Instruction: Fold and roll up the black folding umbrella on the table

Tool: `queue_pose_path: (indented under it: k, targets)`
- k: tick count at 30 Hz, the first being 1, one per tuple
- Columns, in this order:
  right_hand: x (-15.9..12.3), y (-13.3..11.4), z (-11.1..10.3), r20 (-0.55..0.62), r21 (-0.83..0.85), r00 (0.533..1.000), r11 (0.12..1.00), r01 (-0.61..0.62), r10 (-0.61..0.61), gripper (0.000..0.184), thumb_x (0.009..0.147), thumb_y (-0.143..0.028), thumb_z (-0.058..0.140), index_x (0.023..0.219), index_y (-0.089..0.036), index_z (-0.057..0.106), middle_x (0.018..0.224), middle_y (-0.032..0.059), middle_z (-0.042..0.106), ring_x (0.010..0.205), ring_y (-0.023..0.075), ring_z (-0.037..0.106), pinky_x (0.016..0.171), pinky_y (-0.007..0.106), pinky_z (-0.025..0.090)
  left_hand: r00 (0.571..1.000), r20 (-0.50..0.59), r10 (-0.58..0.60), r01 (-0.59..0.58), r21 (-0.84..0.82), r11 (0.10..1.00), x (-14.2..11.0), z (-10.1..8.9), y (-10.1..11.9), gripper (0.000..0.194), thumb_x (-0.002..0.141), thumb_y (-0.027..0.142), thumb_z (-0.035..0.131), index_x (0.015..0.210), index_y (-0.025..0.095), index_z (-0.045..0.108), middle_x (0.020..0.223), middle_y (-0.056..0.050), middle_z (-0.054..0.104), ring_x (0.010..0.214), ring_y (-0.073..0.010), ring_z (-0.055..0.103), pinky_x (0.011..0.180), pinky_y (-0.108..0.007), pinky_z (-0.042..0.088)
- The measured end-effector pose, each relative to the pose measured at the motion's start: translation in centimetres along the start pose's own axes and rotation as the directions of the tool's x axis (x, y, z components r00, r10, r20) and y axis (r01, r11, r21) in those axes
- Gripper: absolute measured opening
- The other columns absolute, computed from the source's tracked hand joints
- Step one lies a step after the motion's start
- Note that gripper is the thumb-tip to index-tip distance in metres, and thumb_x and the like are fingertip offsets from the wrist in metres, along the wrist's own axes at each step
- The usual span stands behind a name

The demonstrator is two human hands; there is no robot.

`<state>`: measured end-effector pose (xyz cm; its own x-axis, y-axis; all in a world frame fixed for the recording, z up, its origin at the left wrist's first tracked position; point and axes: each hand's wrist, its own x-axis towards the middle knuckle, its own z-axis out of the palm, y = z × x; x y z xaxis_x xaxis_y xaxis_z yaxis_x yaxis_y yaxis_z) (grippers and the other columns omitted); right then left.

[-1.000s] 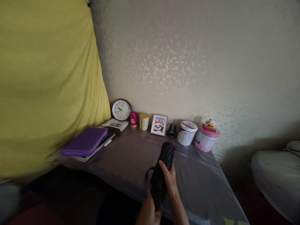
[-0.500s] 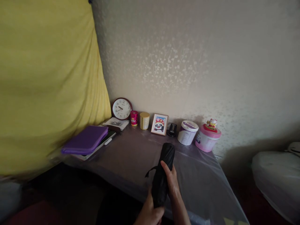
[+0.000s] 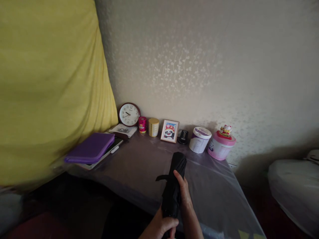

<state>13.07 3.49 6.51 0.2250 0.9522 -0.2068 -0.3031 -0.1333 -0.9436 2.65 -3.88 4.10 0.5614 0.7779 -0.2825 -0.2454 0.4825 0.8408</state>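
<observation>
A folded black umbrella is held upright at a slant over the table's front edge, its far end leaning slightly right. My left hand is closed round its lower end, near the bottom of the view. Higher up, my right hand grips the umbrella's right side, the thumb lying along the fabric. A loose black strap sticks out from the umbrella's left side. The fingers behind the umbrella are mostly hidden.
On the covered table, a purple case lies at left. Along the wall stand a clock, a pink can, a yellow canister, a framed panda picture, a black object, a white tub and a pink tub.
The strap has swung up and now sticks out straighter to the left. My left thumb has shifted across the umbrella's lower end; both hands keep hold of it.
</observation>
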Motion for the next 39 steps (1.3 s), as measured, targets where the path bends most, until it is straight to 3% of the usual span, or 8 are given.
queue_pose_path:
  k: [6, 8, 12, 16, 19, 24, 28, 39]
  targets:
    - [0.2, 0.1, 0.3, -0.029, -0.096, 0.998, 0.994, 0.047, -0.05, 0.054, 0.058, -0.046, 0.07, 0.099, -0.015, 0.056, 0.079, 0.0021, 0.066, 0.073, 0.0198, 0.062, 0.062, 0.026, 0.049, 0.886, -0.321, 0.334, -0.191, 0.403, 0.895, 1.2, -0.9, -2.7, 0.074, 0.06, 0.023, 0.06, 0.128, 0.016, 0.031, 0.101, -0.008, 0.06, 0.098, -0.0209, 0.054, 0.083, -0.026, 0.038]
    - [0.4, 0.5, 0.4, -0.072, -0.108, 0.995, 0.993, 0.056, -0.064, 0.054, 0.056, -0.046, 0.072, 0.098, -0.015, 0.056, 0.08, 0.0021, 0.066, 0.074, 0.0203, 0.062, 0.064, 0.027, 0.049, 0.87, -0.379, 0.316, -0.079, 0.525, 0.848, 1.4, -1.6, -3.3, 0.077, 0.063, 0.023, 0.058, 0.131, 0.01, 0.025, 0.105, -0.013, 0.058, 0.099, -0.0228, 0.054, 0.082, -0.027, 0.039]
    - [0.6, 1.1, 0.1, -0.084, -0.039, 0.996, 0.998, 0.039, -0.042, 0.054, 0.057, -0.047, 0.07, 0.098, -0.015, 0.057, 0.075, 0.001, 0.065, 0.067, 0.0189, 0.061, 0.061, 0.027, 0.049, 0.881, -0.368, 0.297, -0.044, 0.562, 0.826, 0.8, -1.9, -2.3, 0.074, 0.063, 0.02, 0.057, 0.129, 0.011, 0.025, 0.098, -0.011, 0.061, 0.087, -0.0199, 0.059, 0.073, -0.026, 0.041]
    - [0.5, 1.2, -0.4, -0.011, 0.072, 1.0, 0.997, -0.017, 0.018, 0.056, 0.059, -0.052, 0.066, 0.097, -0.012, 0.058, 0.065, 0.0009, 0.062, 0.056, 0.0175, 0.059, 0.052, 0.028, 0.048, 0.991, -0.113, 0.074, -0.048, 0.222, 0.974, -0.3, -1.0, 0.3, 0.066, 0.068, 0.024, 0.051, 0.128, 0.017, 0.025, 0.053, 0.006, 0.055, 0.041, -0.0106, 0.048, 0.047, -0.022, 0.037]
    - [0.6, 1.1, -0.6, 0.021, 0.057, 0.999, 0.998, -0.036, 0.035, 0.058, 0.057, -0.054, 0.066, 0.095, -0.01, 0.059, 0.066, 0.003, 0.063, 0.056, 0.0189, 0.06, 0.051, 0.029, 0.048, 0.999, 0.039, -0.001, -0.004, 0.127, 0.992, -0.5, -0.4, 0.9, 0.068, 0.069, 0.027, 0.05, 0.129, 0.014, 0.022, 0.039, 0.01, 0.046, 0.031, -0.008, 0.038, 0.042, -0.02, 0.032]
    - [0.7, 1.2, -0.3, 0.005, -0.081, 0.999, 0.995, 0.053, -0.053, 0.058, 0.057, -0.048, 0.07, 0.101, -0.013, 0.054, 0.071, 0.0022, 0.064, 0.062, 0.0198, 0.061, 0.056, 0.029, 0.049, 0.969, -0.232, 0.086, -0.012, 0.302, 0.953, -0.1, -0.6, -0.6, 0.069, 0.069, 0.024, 0.056, 0.13, 0.018, 0.025, 0.054, 0.006, 0.055, 0.044, -0.0097, 0.049, 0.052, -0.022, 0.039]
    - [0.9, 1.6, 0.0, -0.042, -0.23, 0.987, 0.963, 0.14, -0.153, 0.061, 0.058, -0.048, 0.069, 0.105, -0.015, 0.05, 0.08, 0.0036, 0.065, 0.074, 0.0216, 0.062, 0.065, 0.03, 0.049, 0.892, -0.35, 0.288, -0.024, 0.599, 0.801, 0.2, -1.5, -1.4, 0.072, 0.07, 0.018, 0.053, 0.134, 0.015, 0.02, 0.091, -0.007, 0.064, 0.079, -0.0163, 0.06, 0.069, -0.022, 0.04]
    - [3.6, 2.9, -1.8, -0.074, -0.751, 0.889, 0.611, 0.249, -0.452, 0.083, 0.064, -0.06, 0.056, 0.126, -0.008, 0.038, 0.113, 0.0224, 0.051, 0.101, 0.0337, 0.053, 0.076, 0.038, 0.044, 0.9, -0.337, 0.277, 0.281, 0.934, 0.223, 1.7, -4.5, 0.2, 0.076, 0.071, 0.011, 0.046, 0.138, 0.017, 0.011, 0.094, -0.008, 0.065, 0.085, -0.0178, 0.061, 0.069, -0.023, 0.041]
